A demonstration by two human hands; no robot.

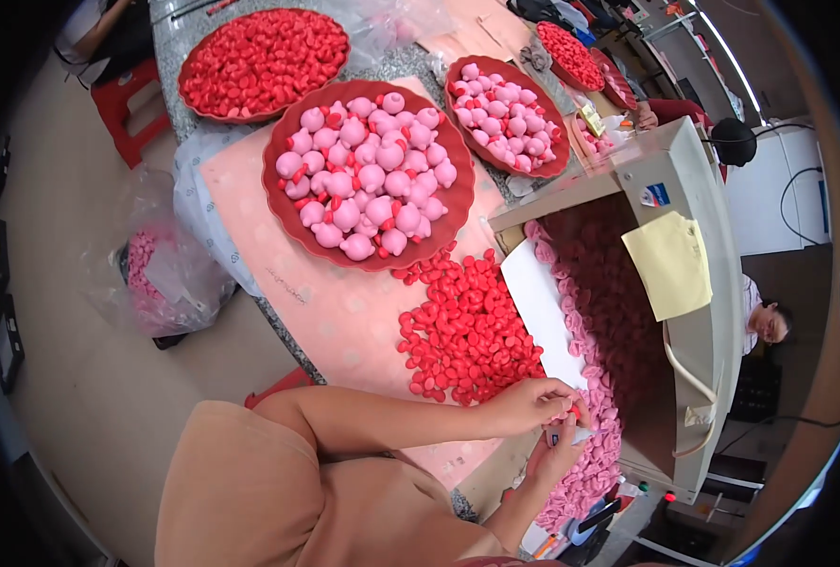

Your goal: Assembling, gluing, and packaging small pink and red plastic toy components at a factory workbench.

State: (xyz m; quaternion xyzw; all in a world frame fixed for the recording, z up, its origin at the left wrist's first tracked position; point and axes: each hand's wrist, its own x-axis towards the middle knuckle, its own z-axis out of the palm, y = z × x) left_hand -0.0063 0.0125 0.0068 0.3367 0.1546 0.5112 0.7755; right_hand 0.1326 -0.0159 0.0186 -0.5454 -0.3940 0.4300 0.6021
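Left hand (533, 402) curled, fingertips pinched on a small pink piece (569, 412) with a red tip. Right hand (557, 454) just below, closed around a small pale tool (571, 437) pointing at that same piece — hands nearly touching, both low and right in the scene.

Left forearm stretched from the near left across toward the right, elbow bent by the tan sleeve (250, 472); right forearm rising from the near edge, wrist tipped upward.

Directly beneath the hands: a heap of pink caps (595, 463) along the near side of an open beige box (684, 189), more pink pieces deep inside it. White sheet (543, 307) leaning at the box mouth. Just left of the hands, a loose pile of red pieces (467, 331) on the pink mat (335, 312) covering the worktop (169, 57).

Farther off: a large red tray (283, 208) of pink figures with red bits, a second such tray (557, 165) to its right, and a tray of red pieces (193, 94) at far left.

Room tight on the right — box wall close; open floor (89, 378) on the left, with a clear bag (155, 274) of pink pieces near the worktop edge.
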